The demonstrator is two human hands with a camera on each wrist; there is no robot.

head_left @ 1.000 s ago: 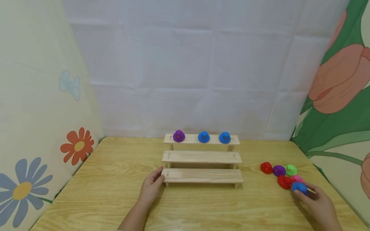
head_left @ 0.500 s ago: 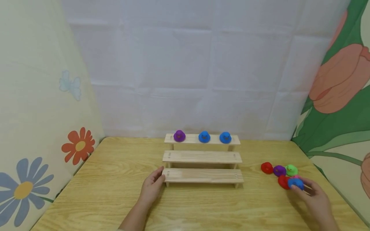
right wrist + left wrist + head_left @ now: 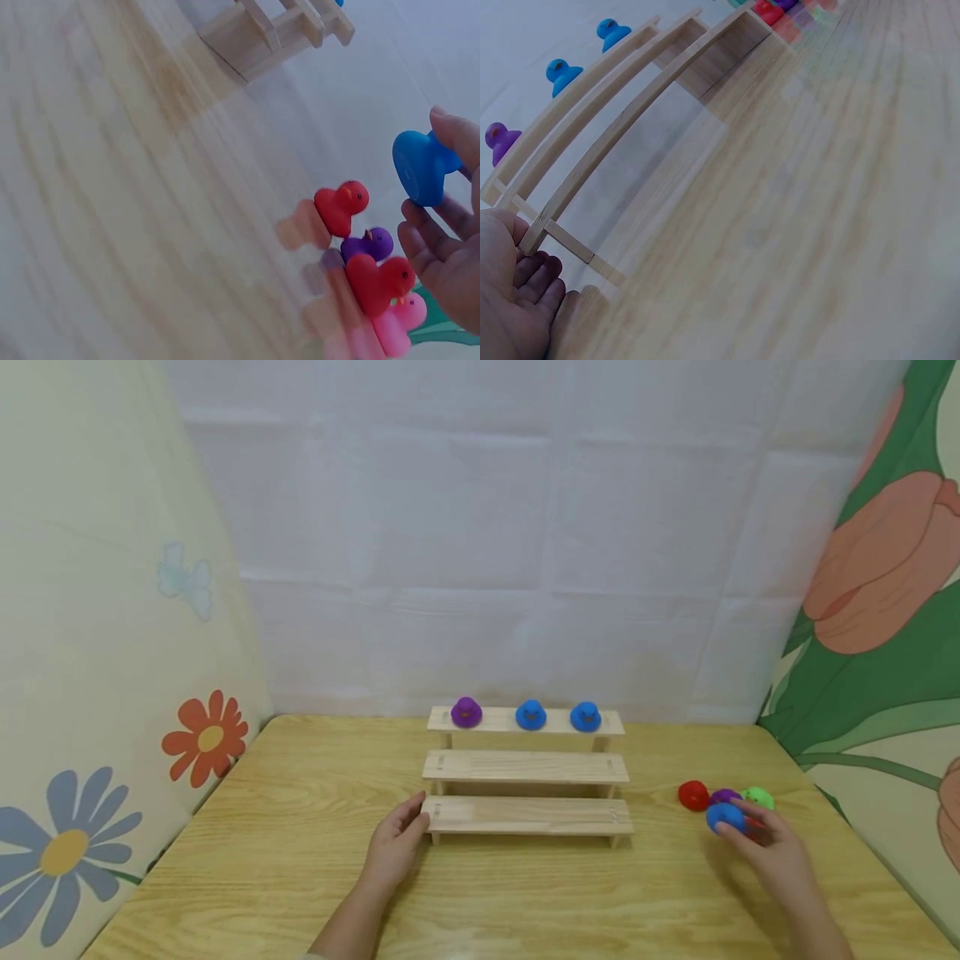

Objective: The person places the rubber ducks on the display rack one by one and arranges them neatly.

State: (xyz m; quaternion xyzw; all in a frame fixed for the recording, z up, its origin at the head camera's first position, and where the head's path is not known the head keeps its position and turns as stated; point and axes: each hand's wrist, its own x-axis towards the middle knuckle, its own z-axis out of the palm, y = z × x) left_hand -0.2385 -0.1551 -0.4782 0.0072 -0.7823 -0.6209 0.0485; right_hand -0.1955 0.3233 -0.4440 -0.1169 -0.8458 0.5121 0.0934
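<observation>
Right hand (image 3: 776,857): thumb and fingers pinch a blue, rubber-looking toy duck (image 3: 724,817). The right wrist view shows its flat base off the table (image 3: 525,897). Left hand (image 3: 392,845): gripping the left end of the lowest board of a three-tier, pale wooden stand (image 3: 525,816).

Position: the held duck is right of the stand, near a group comprising a red duck (image 3: 693,796), a purple duck (image 3: 724,796), a lime-green duck (image 3: 760,797), a second red duck (image 3: 379,283) and a pink duck (image 3: 399,322). The top tier bears a violet duck (image 3: 466,713) at left and two blue ducks, middle (image 3: 531,716) and right (image 3: 586,717). The lower two tiers bear none.

Assessment: step in hand judged to be the duck's transfer towards the stand. The next move would call for a leftward carry, clear of the neighbouring ducks, with the stand held steady.
</observation>
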